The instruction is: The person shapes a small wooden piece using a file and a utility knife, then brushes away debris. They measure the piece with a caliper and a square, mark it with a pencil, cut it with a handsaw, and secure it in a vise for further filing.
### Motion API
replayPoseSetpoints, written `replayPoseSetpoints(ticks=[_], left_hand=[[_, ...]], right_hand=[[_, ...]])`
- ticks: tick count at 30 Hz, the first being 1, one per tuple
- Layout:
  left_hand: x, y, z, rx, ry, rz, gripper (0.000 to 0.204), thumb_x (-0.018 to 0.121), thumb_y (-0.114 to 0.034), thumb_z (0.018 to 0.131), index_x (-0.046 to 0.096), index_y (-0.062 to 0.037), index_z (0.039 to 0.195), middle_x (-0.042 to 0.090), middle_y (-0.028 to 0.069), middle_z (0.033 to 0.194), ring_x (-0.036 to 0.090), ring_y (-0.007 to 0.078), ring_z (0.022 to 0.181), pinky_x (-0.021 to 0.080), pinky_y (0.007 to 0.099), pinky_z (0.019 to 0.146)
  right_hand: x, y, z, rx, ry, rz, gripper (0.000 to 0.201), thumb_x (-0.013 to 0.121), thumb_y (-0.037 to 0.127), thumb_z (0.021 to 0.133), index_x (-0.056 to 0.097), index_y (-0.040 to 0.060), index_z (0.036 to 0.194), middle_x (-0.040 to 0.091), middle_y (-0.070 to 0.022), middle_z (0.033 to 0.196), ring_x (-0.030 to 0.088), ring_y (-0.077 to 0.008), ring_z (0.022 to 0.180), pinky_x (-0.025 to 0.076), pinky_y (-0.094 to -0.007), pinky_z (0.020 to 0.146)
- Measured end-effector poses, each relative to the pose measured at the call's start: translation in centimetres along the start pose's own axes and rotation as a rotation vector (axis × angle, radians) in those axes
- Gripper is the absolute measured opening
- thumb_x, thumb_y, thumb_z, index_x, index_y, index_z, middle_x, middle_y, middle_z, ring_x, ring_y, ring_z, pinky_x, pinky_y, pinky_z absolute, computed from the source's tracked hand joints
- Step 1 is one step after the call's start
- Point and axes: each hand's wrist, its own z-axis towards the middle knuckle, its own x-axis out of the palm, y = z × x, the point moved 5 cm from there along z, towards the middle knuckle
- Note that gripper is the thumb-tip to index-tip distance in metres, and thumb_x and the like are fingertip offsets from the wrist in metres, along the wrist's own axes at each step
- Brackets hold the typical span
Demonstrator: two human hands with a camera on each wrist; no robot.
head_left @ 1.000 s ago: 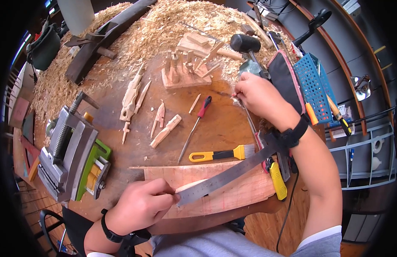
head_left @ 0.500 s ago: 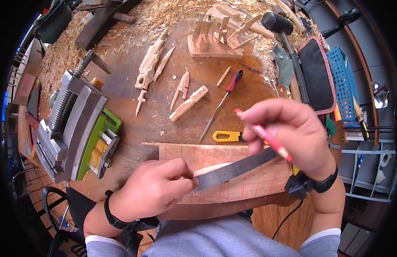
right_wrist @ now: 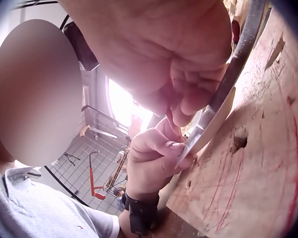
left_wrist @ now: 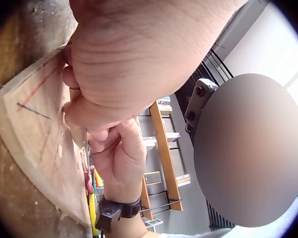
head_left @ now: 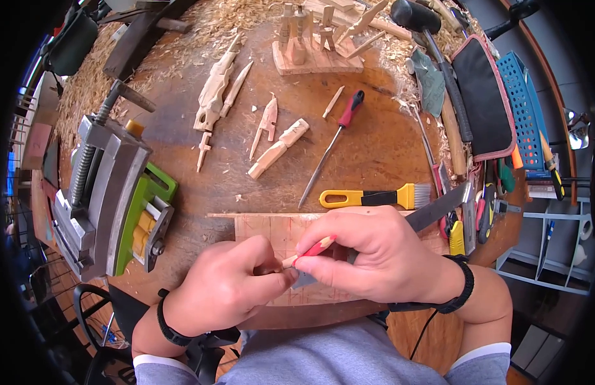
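In the head view my left hand (head_left: 227,279) pinches the end of a steel ruler (head_left: 440,208) together with a slim pale wood piece. The right wrist view shows the ruler (right_wrist: 204,130) lying along that wood piece (right_wrist: 221,113). My right hand (head_left: 387,256) pinches a red pencil (head_left: 318,246) between thumb and fingers, its lower tip right at the left fingertips. Both hands are over a broad wooden board (head_left: 265,226) marked with red lines. Much of the ruler and the wood piece is hidden behind the right hand.
A metal vise (head_left: 111,192) stands at left. Beyond the board lie a yellow brush (head_left: 374,196), a red-handled file (head_left: 332,144) and several carved wood pieces (head_left: 278,149). A mallet (head_left: 416,16), a dark pouch (head_left: 480,102) and a blue basket (head_left: 519,109) are at right. Shavings (head_left: 85,102) cover the far side.
My right hand came from the far right of the table, bringing the red pencil in to the left fingertips. The left hand has kept its pinch on the ruler and wood piece.
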Motion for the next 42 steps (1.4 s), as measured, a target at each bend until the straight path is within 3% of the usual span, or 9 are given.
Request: replayPoseSetpoints(ticks=[1,4,14,16,26,28,34,42], left_hand=[[0.0,0.0,0.0,0.005,-0.005,0.004,0.011,0.073,-0.009,0.075,0.071,-0.0116,0.086,0.052,0.0038,0.074,0.057,0.0180,0.058,0.047,0.0319,0.046],[0.1,0.0,0.0,-0.024,-0.011,0.029,0.009,0.081,-0.010,0.074,0.074,-0.0127,0.079,0.055,0.0028,0.071,0.059,0.0177,0.057,0.045,0.0313,0.048],[-0.1,0.1,-0.1,-0.035,0.001,0.011,0.012,0.081,-0.007,0.069,0.074,-0.0135,0.077,0.056,0.0022,0.071,0.059,0.0185,0.059,0.045,0.0315,0.049],[-0.1,-0.1,0.0,0.009,-0.003,0.008,0.008,0.076,-0.010,0.074,0.070,-0.0120,0.080,0.050,0.0024,0.073,0.056,0.0163,0.058,0.045,0.0306,0.046],[-0.1,-0.1,0.1,-0.009,-0.003,0.020,0.008,0.076,-0.010,0.074,0.071,-0.0121,0.080,0.050,0.0023,0.072,0.055,0.0159,0.056,0.045,0.0301,0.045],[-0.1,0.0,0.1,0.003,0.011,0.010,0.008,0.076,-0.010,0.075,0.071,-0.0122,0.081,0.050,0.0024,0.072,0.056,0.0159,0.057,0.045,0.0302,0.045],[-0.1,-0.1,0.0,-0.019,0.004,0.017,0.009,0.076,-0.009,0.075,0.071,-0.0118,0.081,0.050,0.0027,0.072,0.056,0.0163,0.057,0.045,0.0305,0.045],[-0.1,-0.1,0.1,-0.010,0.007,0.009,0.011,0.075,-0.009,0.074,0.071,-0.0119,0.085,0.049,0.0031,0.072,0.056,0.0169,0.057,0.045,0.0310,0.045]], right_hand=[[0.1,-0.1,0.0,0.029,0.012,0.016,0.009,0.067,0.010,0.089,0.064,0.0010,0.091,0.064,-0.0115,0.076,0.064,-0.0229,0.069,0.049,-0.0326,0.063],[0.4,-0.3,0.0,-0.021,0.016,0.029,0.009,0.067,0.009,0.088,0.064,0.0011,0.090,0.064,-0.0128,0.077,0.065,-0.0259,0.071,0.050,-0.0346,0.064],[0.9,-0.5,0.2,-0.085,0.042,0.011,0.011,0.066,0.011,0.088,0.063,0.0008,0.092,0.064,-0.0154,0.079,0.064,-0.0338,0.074,0.050,-0.0393,0.067],[1.0,-0.6,0.2,-0.088,0.035,-0.017,0.012,0.065,0.012,0.088,0.062,0.0008,0.091,0.063,-0.0158,0.078,0.064,-0.0343,0.074,0.050,-0.0402,0.066],[0.7,-0.7,0.2,-0.054,0.040,-0.012,0.011,0.065,0.011,0.087,0.060,0.0011,0.088,0.062,-0.0154,0.077,0.063,-0.0344,0.073,0.049,-0.0413,0.065],[0.9,-0.6,0.2,-0.195,0.029,-0.044,0.012,0.071,0.005,0.085,0.066,0.0019,0.095,0.068,-0.0114,0.084,0.067,-0.0238,0.071,0.051,-0.0330,0.061],[0.0,-0.3,-0.1,-0.121,0.059,-0.108,0.011,0.070,0.004,0.085,0.066,0.0015,0.095,0.067,-0.0115,0.082,0.067,-0.0240,0.072,0.052,-0.0329,0.063],[0.6,-0.5,0.0,-0.183,0.050,-0.111,0.011,0.071,0.004,0.085,0.065,0.0018,0.094,0.067,-0.0106,0.082,0.066,-0.0242,0.069,0.051,-0.0326,0.060]])
